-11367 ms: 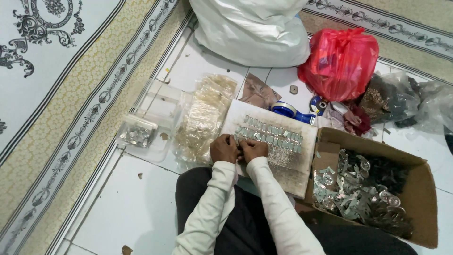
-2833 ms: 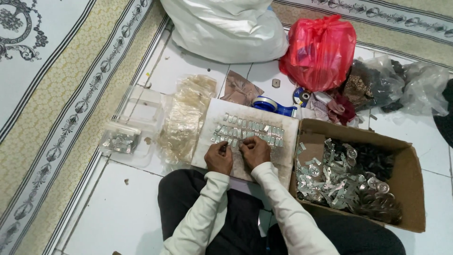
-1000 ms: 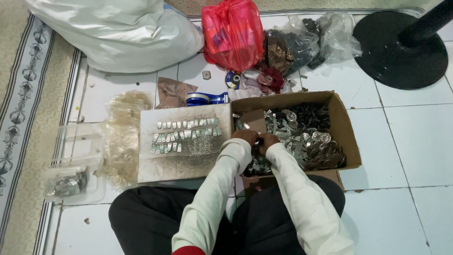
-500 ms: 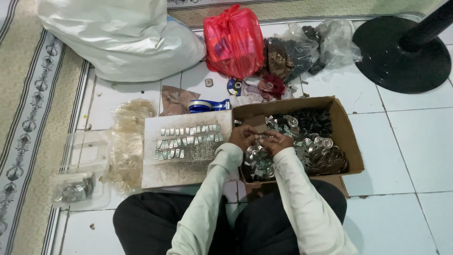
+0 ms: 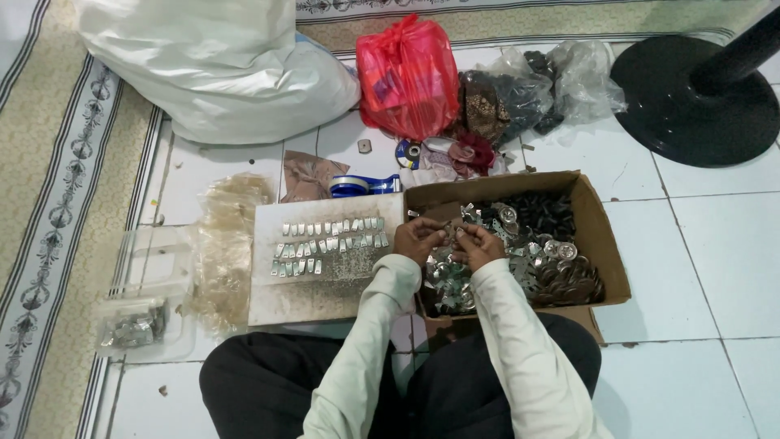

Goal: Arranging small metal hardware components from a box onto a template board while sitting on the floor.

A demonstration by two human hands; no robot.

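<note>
Small shiny metal piece [image 5: 448,234] pinched between left hand [image 5: 420,241] and right hand [image 5: 477,245], fingertips together over open brown cardboard box [image 5: 605,244] of mixed silver and black metal parts. Just left, flat cardboard board [image 5: 292,297] with rows of small silver clips [image 5: 325,244]; beyond, red plastic bag [image 5: 406,77] and big white sack [image 5: 219,69] on white tile floor [image 5: 715,268].

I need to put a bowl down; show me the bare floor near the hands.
Bare tiles right of the cardboard box, below the black stand base. Crowded behind the box: red bag, tape roll. Both hands are over the box.
</note>
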